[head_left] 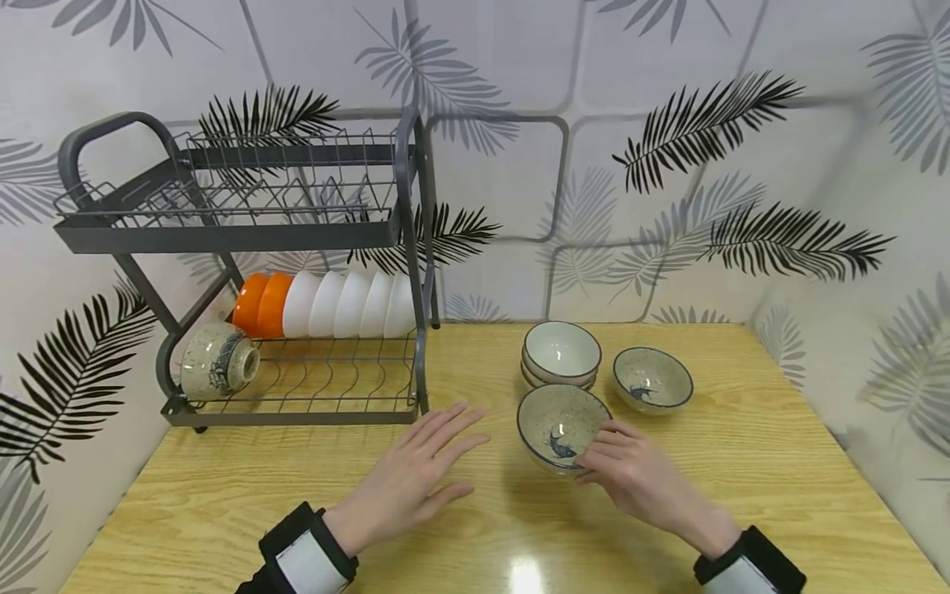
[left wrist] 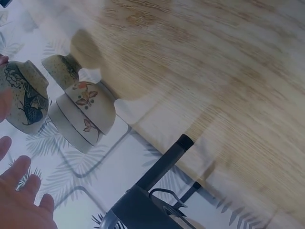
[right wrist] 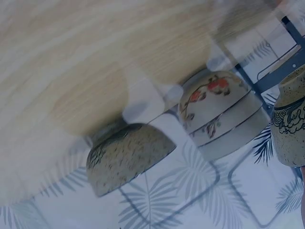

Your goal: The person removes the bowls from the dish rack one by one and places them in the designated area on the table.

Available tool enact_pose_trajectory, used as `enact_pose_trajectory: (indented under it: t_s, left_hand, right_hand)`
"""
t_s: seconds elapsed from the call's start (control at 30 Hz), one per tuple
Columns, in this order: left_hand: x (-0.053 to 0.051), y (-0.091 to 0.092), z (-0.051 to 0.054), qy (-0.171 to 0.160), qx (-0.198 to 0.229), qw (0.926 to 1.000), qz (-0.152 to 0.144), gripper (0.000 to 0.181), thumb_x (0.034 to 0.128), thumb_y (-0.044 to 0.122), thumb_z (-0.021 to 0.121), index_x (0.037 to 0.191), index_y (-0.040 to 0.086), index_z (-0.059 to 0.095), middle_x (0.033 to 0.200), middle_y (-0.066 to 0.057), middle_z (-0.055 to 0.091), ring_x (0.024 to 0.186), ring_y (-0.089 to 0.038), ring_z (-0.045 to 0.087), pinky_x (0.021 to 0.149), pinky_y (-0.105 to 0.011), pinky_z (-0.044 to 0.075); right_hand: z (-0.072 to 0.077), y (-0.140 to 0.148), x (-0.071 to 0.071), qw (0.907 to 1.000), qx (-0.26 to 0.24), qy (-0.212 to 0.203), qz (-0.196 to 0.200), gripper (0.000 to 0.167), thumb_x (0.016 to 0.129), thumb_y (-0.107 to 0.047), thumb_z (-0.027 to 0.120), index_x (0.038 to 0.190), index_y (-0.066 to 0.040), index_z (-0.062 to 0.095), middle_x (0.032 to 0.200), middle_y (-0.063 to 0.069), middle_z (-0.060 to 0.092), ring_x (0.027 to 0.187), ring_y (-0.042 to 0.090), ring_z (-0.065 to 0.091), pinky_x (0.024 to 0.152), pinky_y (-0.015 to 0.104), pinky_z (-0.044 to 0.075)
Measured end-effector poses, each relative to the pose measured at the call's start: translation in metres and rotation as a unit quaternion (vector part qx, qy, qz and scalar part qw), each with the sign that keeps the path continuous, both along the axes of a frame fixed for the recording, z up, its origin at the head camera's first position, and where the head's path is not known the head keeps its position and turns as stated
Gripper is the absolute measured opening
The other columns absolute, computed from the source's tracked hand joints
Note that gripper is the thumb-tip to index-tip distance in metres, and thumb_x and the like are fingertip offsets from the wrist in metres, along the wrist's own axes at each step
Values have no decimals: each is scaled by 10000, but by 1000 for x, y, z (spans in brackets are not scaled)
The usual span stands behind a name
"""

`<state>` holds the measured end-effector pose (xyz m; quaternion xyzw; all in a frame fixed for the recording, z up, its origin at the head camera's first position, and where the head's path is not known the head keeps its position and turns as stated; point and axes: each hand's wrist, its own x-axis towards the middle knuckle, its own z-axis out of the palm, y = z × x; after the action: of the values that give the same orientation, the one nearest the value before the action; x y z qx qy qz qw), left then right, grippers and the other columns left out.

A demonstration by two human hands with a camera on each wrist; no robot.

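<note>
My right hand pinches the right side of the rim of a speckled beige bowl with a blue fish-like drawing inside. The bowl looks raised a little off the table. In the head view my left hand is left of this bowl, fingers spread and holding nothing. Behind the bowl stands a stack of white bowls; the right wrist view shows red flowers on their outsides. A second speckled bowl sits upright to the right of the stack.
A dark two-tier dish rack stands at the back left. Its lower tier carries a row of white bowls, orange bowls and a speckled bowl on its side. The wooden table meets patterned walls behind and right.
</note>
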<state>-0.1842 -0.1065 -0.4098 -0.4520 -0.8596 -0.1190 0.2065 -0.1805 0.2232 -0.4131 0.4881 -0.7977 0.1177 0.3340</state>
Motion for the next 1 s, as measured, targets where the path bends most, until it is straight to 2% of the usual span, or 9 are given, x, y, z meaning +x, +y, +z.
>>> enact_pose_trajectory:
  t_s: [0.07, 0.23, 0.33, 0.5, 0.77, 1.0]
  left_hand:
    - [0, -2, 0, -9, -39, 10000, 11, 611, 893, 321, 751, 1427, 138, 518, 1627, -71, 370, 1494, -313, 374, 1220, -491, 345]
    - [-1, -6, 0, -49, -71, 9999, 98, 613, 900, 331, 741, 1438, 147, 510, 1625, -67, 373, 1500, -303, 366, 1224, -497, 335]
    - [-1, -8, -1, -18, -68, 9999, 129, 622, 894, 339, 746, 1436, 142, 513, 1618, -74, 384, 1491, -314, 377, 1215, -512, 341]
    - [-2, -11, 0, -32, -51, 9998, 163, 639, 881, 320, 765, 1440, 143, 510, 1616, -77, 389, 1489, -318, 379, 1217, -513, 335]
    - [-2, -14, 0, -50, -28, 9997, 247, 621, 884, 323, 768, 1425, 145, 522, 1610, -68, 399, 1500, -299, 365, 1215, -513, 337]
    - [-3, -17, -2, 22, -31, 9995, 298, 617, 886, 323, 764, 1427, 162, 516, 1617, -52, 391, 1510, -281, 349, 1200, -512, 354]
  right_hand:
    - [3, 6, -2, 10000, -9, 35, -62, 77, 866, -202, 688, 812, -148, 682, 751, -97, 688, 737, 77, 647, 829, 357, 543]
    - [11, 19, -4, 9995, -15, 69, -308, 360, 1044, -326, 498, 789, -140, 672, 734, -88, 675, 715, 80, 637, 817, 343, 538]
    - [15, 27, -6, 9992, -82, 79, -381, 480, 1087, -356, 375, 788, -129, 674, 728, -80, 666, 703, 80, 626, 819, 343, 524]
    - [22, 40, -12, 9986, -273, 178, -419, 469, 1083, -353, 402, 792, -108, 676, 723, -55, 662, 678, 100, 616, 818, 334, 492]
    - [33, 60, -22, 9957, -477, 270, -753, 495, 1071, -407, 406, 773, -115, 673, 710, -41, 680, 665, 128, 615, 808, 334, 471]
    - [35, 77, -33, 9929, -569, 365, -976, 510, 1078, -399, 397, 784, -87, 675, 714, -18, 671, 649, 158, 604, 776, 359, 480]
